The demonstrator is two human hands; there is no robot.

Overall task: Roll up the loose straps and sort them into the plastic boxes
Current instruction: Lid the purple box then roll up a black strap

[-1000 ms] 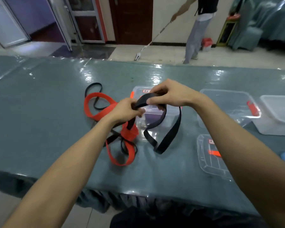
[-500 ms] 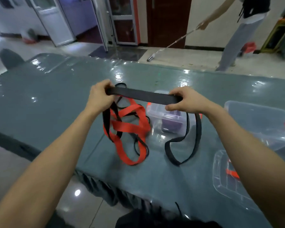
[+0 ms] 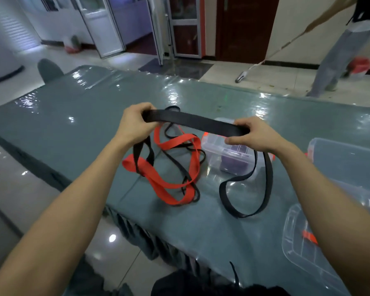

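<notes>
The left hand (image 3: 135, 122) is gripping one end of a wide black strap (image 3: 192, 122), with its fingers curled tight around it. The right hand (image 3: 251, 135) is pinching the same strap a bit farther along, thumb under and fingers on top. The two hands are holding that part of the strap flat and stretched in the air above the table (image 3: 83, 129). The rest of the black strap is hanging down from each hand. On the right side it is making a big loop that is lying on the table. A red strap (image 3: 173, 144) is lying in a messy pile on the table under the hands, and a thinner black strap (image 3: 174, 107) is tangled up with it. A small clear box (image 3: 226, 154) with something purple inside is sitting just beside the pile, under the right hand. A bigger clear box (image 3: 346, 159) is sitting farther to the right, and a clear lid (image 3: 297, 248) with a red clip is lying near the table edge. Far behind the table, a person (image 3: 342, 50) is pushing a mop (image 3: 241, 76) on the floor.
</notes>
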